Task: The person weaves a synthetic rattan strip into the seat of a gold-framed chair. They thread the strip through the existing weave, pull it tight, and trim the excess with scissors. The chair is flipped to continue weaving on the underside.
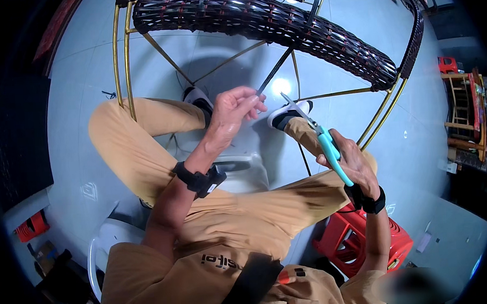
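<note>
A chair of dark woven strips (259, 18) on gold metal legs stands in front of me, its thick woven edge running across the top of the view. From that edge a dark strip (276, 68) hangs down toward me, and my left hand (235, 113) has its end pinched between thumb and fingertips. Scissors with turquoise handles (329, 148) are in my right hand (353, 161). Their blades point up and to the left, looking closed or nearly so, a short way right of my left fingertips and apart from the strip.
Gold legs (129, 64) and thin cross bars of the chair frame my knees and shoes. A red plastic stool (375, 238) stands at my right, and I sit on a white chair (108, 236). Farther right is a wooden chair (464, 110); a dark panel (25, 140) fills the left side.
</note>
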A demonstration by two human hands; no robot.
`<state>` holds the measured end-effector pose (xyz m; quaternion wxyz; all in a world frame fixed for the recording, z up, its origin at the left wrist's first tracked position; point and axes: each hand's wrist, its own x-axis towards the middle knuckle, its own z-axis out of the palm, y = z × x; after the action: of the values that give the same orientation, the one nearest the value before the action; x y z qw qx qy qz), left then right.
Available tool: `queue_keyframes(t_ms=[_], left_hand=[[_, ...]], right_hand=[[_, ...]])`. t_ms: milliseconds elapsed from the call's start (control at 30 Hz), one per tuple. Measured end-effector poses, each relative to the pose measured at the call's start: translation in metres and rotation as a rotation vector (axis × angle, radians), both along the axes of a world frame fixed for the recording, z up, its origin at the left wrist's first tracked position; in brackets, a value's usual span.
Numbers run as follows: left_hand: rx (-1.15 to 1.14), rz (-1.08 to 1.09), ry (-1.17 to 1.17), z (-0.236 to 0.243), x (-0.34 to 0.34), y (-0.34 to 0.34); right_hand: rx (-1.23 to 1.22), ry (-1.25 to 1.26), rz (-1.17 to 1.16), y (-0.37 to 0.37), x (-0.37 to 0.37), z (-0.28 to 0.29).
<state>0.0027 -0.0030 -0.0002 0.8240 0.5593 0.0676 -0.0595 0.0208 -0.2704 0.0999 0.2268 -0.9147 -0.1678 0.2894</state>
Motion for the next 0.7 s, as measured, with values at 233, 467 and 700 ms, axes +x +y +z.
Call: queue_keyframes(t_ms=[233, 467, 700], left_hand=[[0.020, -0.007, 0.002, -0.003, -0.002, 0.000], [0.054, -0.023, 0.010, 0.004, -0.002, -0.003], [0.066, 0.001, 0.007, 0.003, -0.003, -0.002]], right_hand=[[-0.047, 0.089, 0.105, 0.028, 0.008, 0.013], [-0.119, 0.037, 0.154, 0.026, 0.015, 0.011], [-0.045, 0.023, 0.127, 0.024, 0.020, 0.006]])
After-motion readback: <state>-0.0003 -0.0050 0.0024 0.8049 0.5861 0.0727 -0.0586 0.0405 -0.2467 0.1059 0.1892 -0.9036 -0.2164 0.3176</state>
